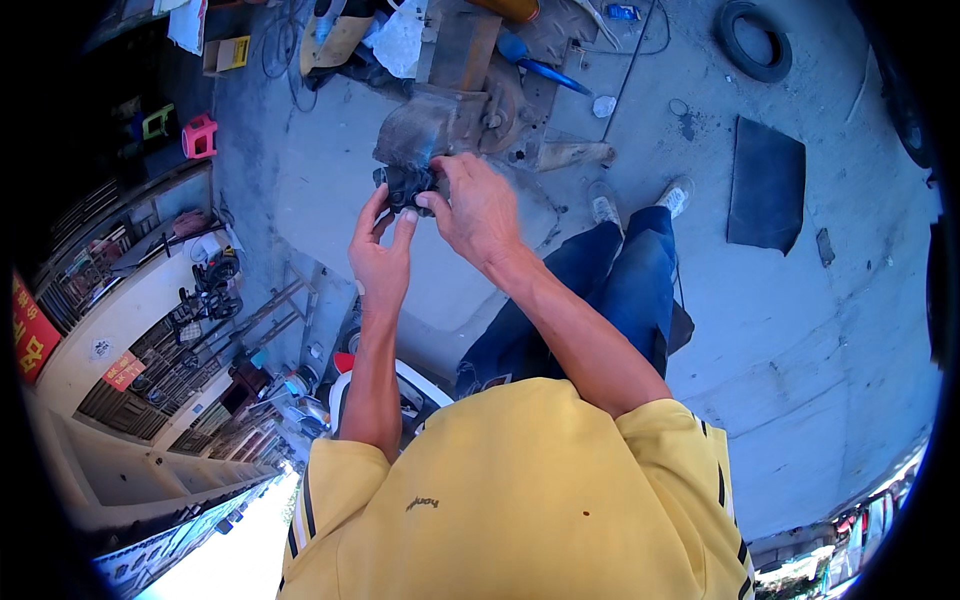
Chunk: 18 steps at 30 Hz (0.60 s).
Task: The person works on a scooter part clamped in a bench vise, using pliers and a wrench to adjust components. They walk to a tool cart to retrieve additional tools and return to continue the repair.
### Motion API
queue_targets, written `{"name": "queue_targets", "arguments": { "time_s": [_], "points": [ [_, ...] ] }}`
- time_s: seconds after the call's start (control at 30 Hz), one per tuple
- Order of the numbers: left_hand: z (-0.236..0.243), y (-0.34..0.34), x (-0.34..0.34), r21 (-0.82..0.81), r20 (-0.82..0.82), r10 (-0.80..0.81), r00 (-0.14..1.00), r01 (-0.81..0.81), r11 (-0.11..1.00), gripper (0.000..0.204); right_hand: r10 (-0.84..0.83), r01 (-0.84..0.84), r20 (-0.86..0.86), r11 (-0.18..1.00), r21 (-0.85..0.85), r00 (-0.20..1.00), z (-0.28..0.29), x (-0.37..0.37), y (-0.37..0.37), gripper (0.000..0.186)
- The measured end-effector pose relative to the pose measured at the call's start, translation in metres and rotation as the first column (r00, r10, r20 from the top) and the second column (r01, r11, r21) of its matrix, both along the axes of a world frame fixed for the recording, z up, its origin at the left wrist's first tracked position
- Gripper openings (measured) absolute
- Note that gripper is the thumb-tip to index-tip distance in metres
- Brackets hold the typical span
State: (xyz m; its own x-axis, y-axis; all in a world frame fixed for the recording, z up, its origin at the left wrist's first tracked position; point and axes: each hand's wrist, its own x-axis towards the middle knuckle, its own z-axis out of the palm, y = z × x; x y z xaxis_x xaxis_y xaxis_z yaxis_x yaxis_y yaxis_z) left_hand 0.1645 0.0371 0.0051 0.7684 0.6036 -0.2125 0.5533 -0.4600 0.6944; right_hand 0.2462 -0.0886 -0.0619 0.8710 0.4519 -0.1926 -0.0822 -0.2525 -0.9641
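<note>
Between my two hands is a small dark, greasy metal part [408, 187] with an uneven, knobbly shape; its exact kind I cannot make out. My left hand [380, 250] grips it from the near left side, thumb and fingers pressed on its edge. From the right, my right hand [476, 205] pinches it with thumb and forefinger. Just beyond the part stands a rusty metal machine [420, 125] with a curved guard and a round wheel-like piece on its right. Some of the part is hidden by my fingers.
A blue-handled tool [550, 75] lies by the machine. On the concrete floor are a tire [752, 42] and a black rubber sheet [766, 185]. A pink stool [199, 136] stands at left. My shoes [605, 205] are right of the machine.
</note>
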Motion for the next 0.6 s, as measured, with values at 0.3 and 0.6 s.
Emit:
{"name": "queue_targets", "arguments": {
  "time_s": [0.3, 0.6],
  "points": [
    [0.000, -0.002, 0.003, 0.050, -0.033, 0.019, 0.999, -0.017, 0.999, 0.052, -0.078, 0.088, -0.073, 0.986, 0.145, 0.994, -0.010, -0.011, 0.006, 0.044],
    [0.000, -0.005, 0.001, 0.055, -0.048, 0.032, 0.998, -0.030, 0.998, 0.058, -0.036, 0.037, -0.027, 0.997, 0.069, 0.999, 0.003, 0.003, 0.002, 0.055]
  ]
}}
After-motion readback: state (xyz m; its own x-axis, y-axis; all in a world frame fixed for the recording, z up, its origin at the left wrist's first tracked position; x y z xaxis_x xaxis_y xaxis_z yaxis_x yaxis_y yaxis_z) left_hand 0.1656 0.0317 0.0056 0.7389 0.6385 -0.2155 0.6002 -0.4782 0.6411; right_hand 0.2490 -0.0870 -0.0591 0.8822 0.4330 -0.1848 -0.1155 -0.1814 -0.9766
